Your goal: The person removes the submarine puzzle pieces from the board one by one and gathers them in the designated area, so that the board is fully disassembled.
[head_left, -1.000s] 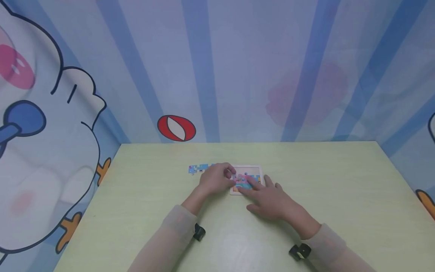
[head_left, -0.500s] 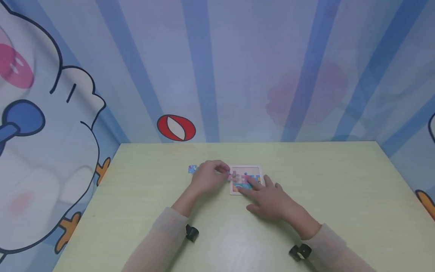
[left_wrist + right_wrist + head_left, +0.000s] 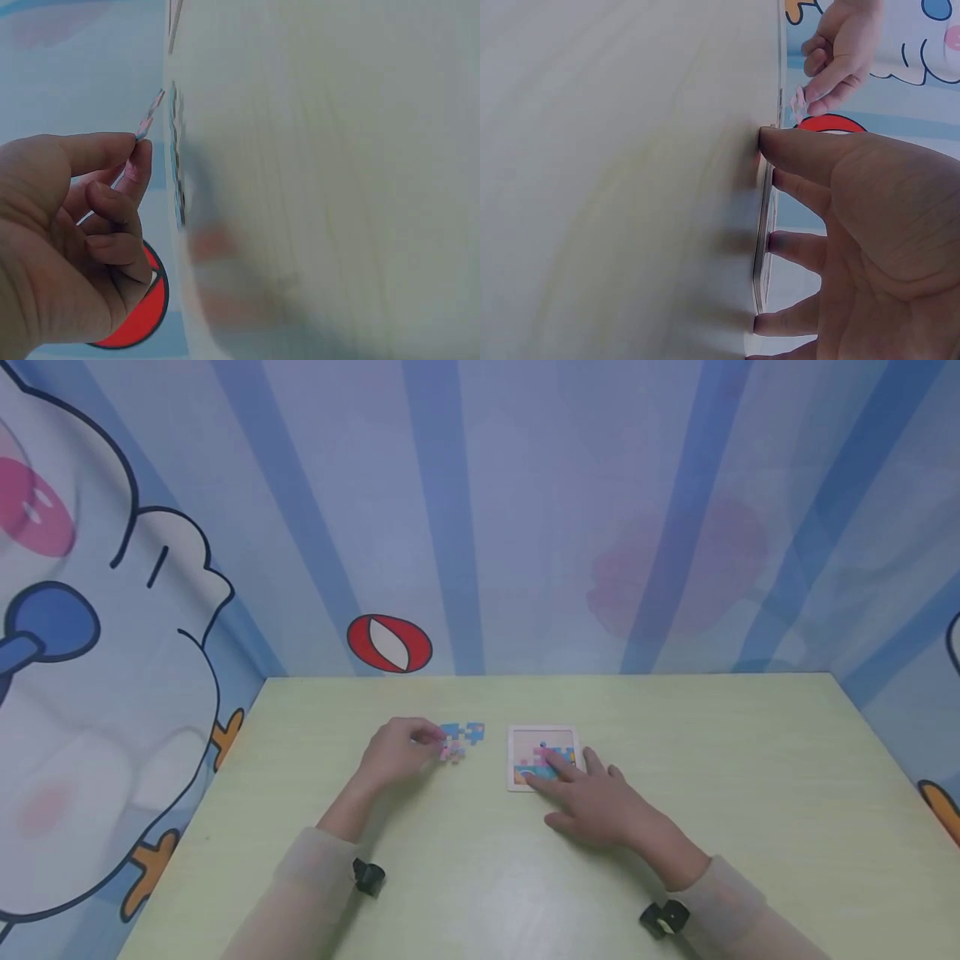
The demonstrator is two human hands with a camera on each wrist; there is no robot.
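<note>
My left hand [image 3: 397, 750] pinches a pink jigsaw puzzle piece [image 3: 453, 752] between thumb and index finger, raised over the table. In the left wrist view the piece [image 3: 149, 118] tilts edge-on and the other fingers curl in. Behind it lie several loose blue puzzle pieces [image 3: 474, 732], partly covered by the hand. My right hand [image 3: 600, 802] spreads its fingers over a small pale puzzle tray [image 3: 543, 727], index and middle fingertips on the pieces inside. Pink, blue and orange pieces fill the tray's lower part; its upper part shows bare backing.
The pale yellow table [image 3: 750, 777] stretches to both sides of the tray. At its far edge hangs a blue striped cloth [image 3: 525, 527] with cartoon prints. A small black device [image 3: 664, 917] sits at each wrist.
The left hand has moved left from the tray, carrying the pink puzzle piece away toward the loose blue ones. The right hand has stayed on the tray.
</note>
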